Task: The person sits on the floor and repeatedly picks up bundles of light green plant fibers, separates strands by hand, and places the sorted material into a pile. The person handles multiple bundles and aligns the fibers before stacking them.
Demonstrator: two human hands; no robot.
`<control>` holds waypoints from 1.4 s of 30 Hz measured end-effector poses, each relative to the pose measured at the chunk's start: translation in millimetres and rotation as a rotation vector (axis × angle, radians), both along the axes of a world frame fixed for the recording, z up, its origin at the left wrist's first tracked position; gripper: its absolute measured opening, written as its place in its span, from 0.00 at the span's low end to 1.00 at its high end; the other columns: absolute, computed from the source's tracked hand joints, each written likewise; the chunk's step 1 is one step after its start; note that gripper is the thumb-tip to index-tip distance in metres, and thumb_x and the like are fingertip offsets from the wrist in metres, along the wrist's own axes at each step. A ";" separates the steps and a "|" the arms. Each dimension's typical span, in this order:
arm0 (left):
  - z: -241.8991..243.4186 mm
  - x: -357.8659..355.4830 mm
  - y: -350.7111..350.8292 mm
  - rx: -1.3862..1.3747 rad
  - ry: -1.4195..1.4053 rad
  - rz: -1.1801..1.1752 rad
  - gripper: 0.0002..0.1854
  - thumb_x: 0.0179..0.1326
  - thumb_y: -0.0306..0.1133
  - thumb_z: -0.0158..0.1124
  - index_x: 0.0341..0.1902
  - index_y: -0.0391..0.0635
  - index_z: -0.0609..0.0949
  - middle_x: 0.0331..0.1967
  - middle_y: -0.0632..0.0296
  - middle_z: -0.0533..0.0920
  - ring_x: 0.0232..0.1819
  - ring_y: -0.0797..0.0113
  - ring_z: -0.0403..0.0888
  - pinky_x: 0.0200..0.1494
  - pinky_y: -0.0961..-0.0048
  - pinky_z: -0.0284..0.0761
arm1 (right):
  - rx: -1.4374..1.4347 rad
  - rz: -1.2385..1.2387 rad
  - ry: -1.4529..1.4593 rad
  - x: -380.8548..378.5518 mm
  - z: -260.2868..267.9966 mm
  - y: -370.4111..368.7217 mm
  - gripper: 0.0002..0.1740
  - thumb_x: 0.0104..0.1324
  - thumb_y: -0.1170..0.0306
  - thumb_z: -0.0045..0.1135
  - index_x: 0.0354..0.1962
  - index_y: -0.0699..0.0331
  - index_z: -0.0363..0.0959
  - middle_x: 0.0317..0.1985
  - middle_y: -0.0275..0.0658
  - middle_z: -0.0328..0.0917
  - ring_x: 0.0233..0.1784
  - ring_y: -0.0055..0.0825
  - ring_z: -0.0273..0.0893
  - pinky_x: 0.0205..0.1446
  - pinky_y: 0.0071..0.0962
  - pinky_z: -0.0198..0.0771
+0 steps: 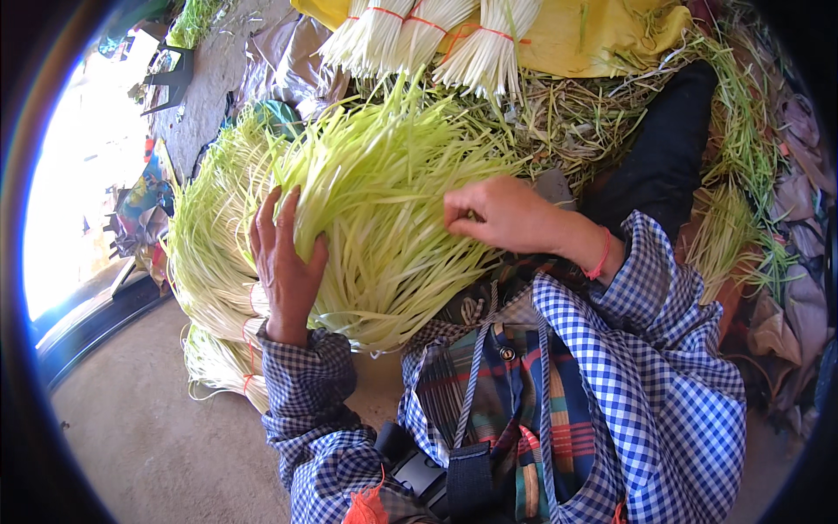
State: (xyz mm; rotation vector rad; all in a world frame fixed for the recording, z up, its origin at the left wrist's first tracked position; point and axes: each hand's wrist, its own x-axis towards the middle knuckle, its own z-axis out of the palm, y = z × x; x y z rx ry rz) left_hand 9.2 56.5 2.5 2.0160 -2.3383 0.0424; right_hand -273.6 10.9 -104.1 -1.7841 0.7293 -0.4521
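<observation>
A large loose heap of yellow-green chives or similar long leaves lies before me. My left hand rests on its left side, fingers spread, and the thumb touches the leaves. My right hand is at the heap's right edge with its fingers curled; whether a leaf is pinched between them cannot be told. Left of the heap lie more leaves with pale stems, in bundles tied with red bands. Beyond the heap, white-stemmed bundles with red ties lie on a yellow sheet.
Trimmed leaf scraps lie between the yellow sheet and the heap. My leg in dark cloth stretches out at the right, with more loose leaves beside it. Crumpled plastic lies at the upper left, and concrete floor shows at the lower left.
</observation>
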 end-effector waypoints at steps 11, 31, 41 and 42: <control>-5.7 21.0 -0.5 -0.024 0.065 0.078 0.38 0.44 0.27 0.67 0.65 0.52 0.70 0.65 0.54 0.66 0.65 0.51 0.63 0.67 0.56 0.57 | 0.558 -0.189 -0.228 55.3 -28.9 55.2 0.17 0.62 0.67 0.59 0.46 0.66 0.72 0.26 0.38 0.79 0.25 0.28 0.75 0.30 0.28 0.67; -13.8 20.0 -0.9 0.007 0.146 0.098 0.38 0.44 0.28 0.69 0.64 0.49 0.70 0.64 0.54 0.68 0.64 0.51 0.64 0.66 0.58 0.60 | 1.022 0.174 -0.395 38.5 -38.3 61.7 0.13 0.69 0.62 0.54 0.33 0.64 0.74 0.16 0.27 0.72 0.19 0.11 0.66 0.24 0.15 0.61; -17.0 23.1 0.7 0.002 0.143 0.085 0.37 0.45 0.30 0.69 0.64 0.49 0.70 0.64 0.52 0.68 0.64 0.50 0.64 0.67 0.57 0.59 | -0.160 -0.223 -0.081 24.4 0.3 68.2 0.07 0.65 0.68 0.53 0.33 0.62 0.74 0.27 0.35 0.77 0.29 0.28 0.78 0.32 0.27 0.72; -17.5 23.0 0.7 0.003 0.147 0.086 0.37 0.45 0.30 0.69 0.64 0.49 0.70 0.64 0.52 0.68 0.64 0.50 0.64 0.67 0.57 0.59 | -0.221 -0.190 -0.095 24.0 4.5 69.3 0.06 0.61 0.70 0.54 0.35 0.61 0.74 0.34 0.36 0.78 0.34 0.33 0.79 0.35 0.30 0.75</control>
